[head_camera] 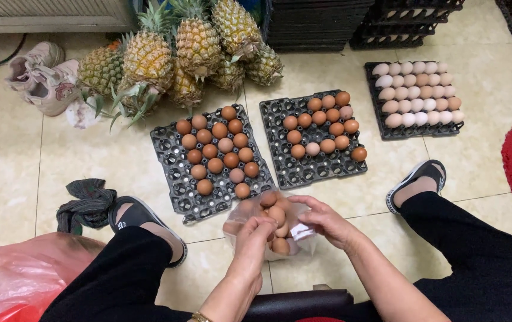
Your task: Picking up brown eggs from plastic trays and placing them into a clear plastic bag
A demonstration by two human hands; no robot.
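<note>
Head view: hands over a floor of egg trays.
Left hand [255, 234]: my fingers pinch the near edge of the clear egg bag [271, 229].
Right hand [323, 219]: my fingers grip the bag's far rim, holding it apart.
Bag: on the tile floor [339, 71] between my feet, just below the left black tray [175, 173].
Beyond: middle tray [304, 170], pale-egg tray [414, 132], pineapples [178, 53].

Brown eggs [217, 149] sit in dark grey trays [175, 170]; the far right tray [414, 132] holds pale cream eggs [417, 92]. Near left bag [11, 277]: pink-red.
</note>
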